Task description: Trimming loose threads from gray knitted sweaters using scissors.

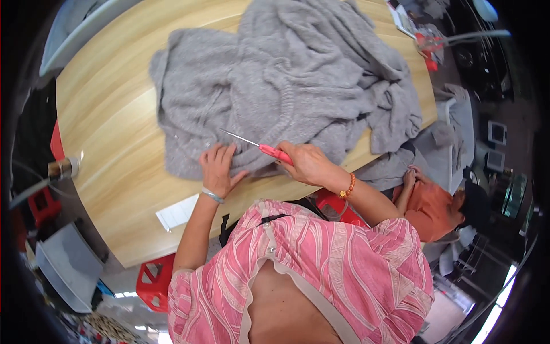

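A grey knitted garment lies rumpled over the wooden table, with a ribbed band showing near its middle. My left hand rests on the garment's near edge, fingers spread and lying on the fabric. In my right hand is a slim awl-like tool with a red-pink handle and a thin metal shaft. Its shaft points up and to the left, over the fabric just beyond my left fingers. Whether the tip touches the knit, or has a hook, is too small to tell.
A white slip of paper lies by the table's near edge. Red stools stand below it. At the right, a co-worker in an orange top handles grey fabric beside a pale bin. Another pale bin is at the left.
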### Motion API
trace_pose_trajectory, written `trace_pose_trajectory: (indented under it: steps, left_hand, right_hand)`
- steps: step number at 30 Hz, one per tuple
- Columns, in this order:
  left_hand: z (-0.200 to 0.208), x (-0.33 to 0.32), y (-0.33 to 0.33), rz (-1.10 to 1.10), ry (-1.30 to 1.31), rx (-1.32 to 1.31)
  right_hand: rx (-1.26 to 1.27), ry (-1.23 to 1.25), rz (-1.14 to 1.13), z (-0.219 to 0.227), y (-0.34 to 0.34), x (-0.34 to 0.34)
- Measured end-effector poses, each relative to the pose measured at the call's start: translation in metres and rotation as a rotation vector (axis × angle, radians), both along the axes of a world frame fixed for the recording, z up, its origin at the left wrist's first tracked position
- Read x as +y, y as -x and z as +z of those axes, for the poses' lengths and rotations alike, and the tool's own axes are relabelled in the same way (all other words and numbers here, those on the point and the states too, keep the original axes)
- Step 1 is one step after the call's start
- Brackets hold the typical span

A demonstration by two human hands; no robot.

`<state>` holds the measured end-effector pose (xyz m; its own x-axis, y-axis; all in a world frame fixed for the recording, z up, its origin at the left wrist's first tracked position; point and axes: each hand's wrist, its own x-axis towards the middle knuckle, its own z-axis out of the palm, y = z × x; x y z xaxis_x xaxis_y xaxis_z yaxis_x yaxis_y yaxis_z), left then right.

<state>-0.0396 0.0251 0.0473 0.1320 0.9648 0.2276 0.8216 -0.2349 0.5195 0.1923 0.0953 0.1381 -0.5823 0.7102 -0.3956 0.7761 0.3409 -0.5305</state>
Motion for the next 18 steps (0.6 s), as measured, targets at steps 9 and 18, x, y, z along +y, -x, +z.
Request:
trace_pose_trajectory:
  steps: [9, 18]
  left_hand:
    - [0.092, 0.015, 0.029, 0.287, -0.009, -0.780]
    - [0.227, -0.010, 0.010, 0.114, -0.545, -1.297]
  right_hand:
    - [-0.060, 0.091, 0.018, 0.044, -0.103, -0.013]
    - [0.596, 0.037, 0.123, 0.070, -0.092, 0.003]
